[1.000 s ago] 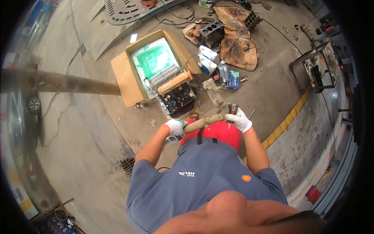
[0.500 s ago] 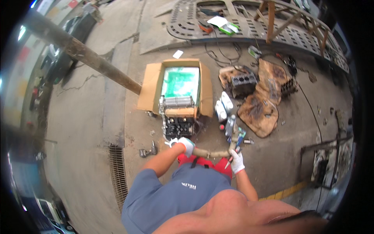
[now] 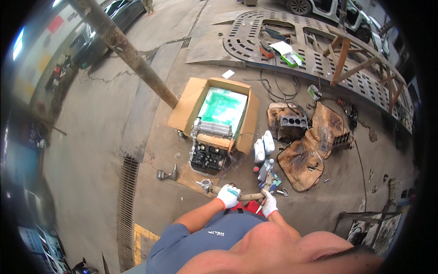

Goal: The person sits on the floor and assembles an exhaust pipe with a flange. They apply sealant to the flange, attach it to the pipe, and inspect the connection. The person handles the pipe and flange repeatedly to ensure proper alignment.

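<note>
Gripping: a person in a grey shirt grasps a long dirty metal shaft in both white-gloved hands, held crosswise in front of the chest above a red object.
Left hand: the left hand is clenched round the shaft near its middle, fingers wrapped over the top.
Right hand: the right hand is closed on the shaft's end at 3 o'clock; what else it pinches cannot be told.
Shaft: its ringed end points toward 10 o'clock, clear of the floor, just short of the engine block.
Surroundings: a dark engine block sits at 12 o'clock from the hands, by an open cardboard box with green lining; white bottles stand at 1 o'clock, and a second block rests on stained cardboard beyond.
Progress: judging by the scene, the shaft is out of the engine and in hand; it has not been set down or fitted anywhere, so that appears to remain.
Change: compared with half a second ago, the grip looks unchanged, while the view has swung, so box and engine now sit more squarely above the hands.
</note>
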